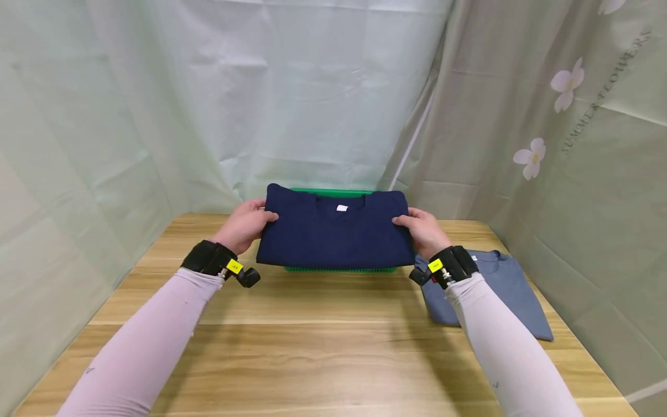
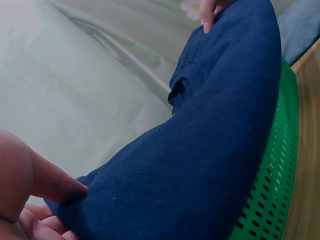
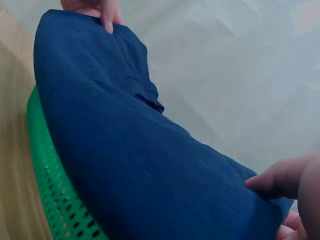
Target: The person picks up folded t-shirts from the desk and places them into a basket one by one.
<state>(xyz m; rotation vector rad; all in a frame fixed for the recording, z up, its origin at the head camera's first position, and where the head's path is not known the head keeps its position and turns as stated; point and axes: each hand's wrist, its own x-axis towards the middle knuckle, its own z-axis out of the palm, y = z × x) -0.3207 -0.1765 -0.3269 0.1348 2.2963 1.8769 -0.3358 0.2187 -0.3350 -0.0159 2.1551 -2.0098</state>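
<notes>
A folded navy blue T-shirt point(image 1: 336, 234) with a white neck label spans the space between both hands, over a green perforated basket point(image 2: 272, 195). My left hand point(image 1: 245, 225) pinches the shirt's left side, thumb on top and fingers beneath. At the opposite side my right hand point(image 1: 424, 231) grips it the same way, its thumb point(image 3: 275, 180) pressed on the cloth. In the head view the shirt hides most of the basket, with only its back rim and a strip of its front showing.
A folded grey-blue T-shirt point(image 1: 500, 292) lies on the wooden table point(image 1: 312, 347) at the right, partly under the right forearm. Pale curtains point(image 1: 312, 87) hang close behind the table and along both sides.
</notes>
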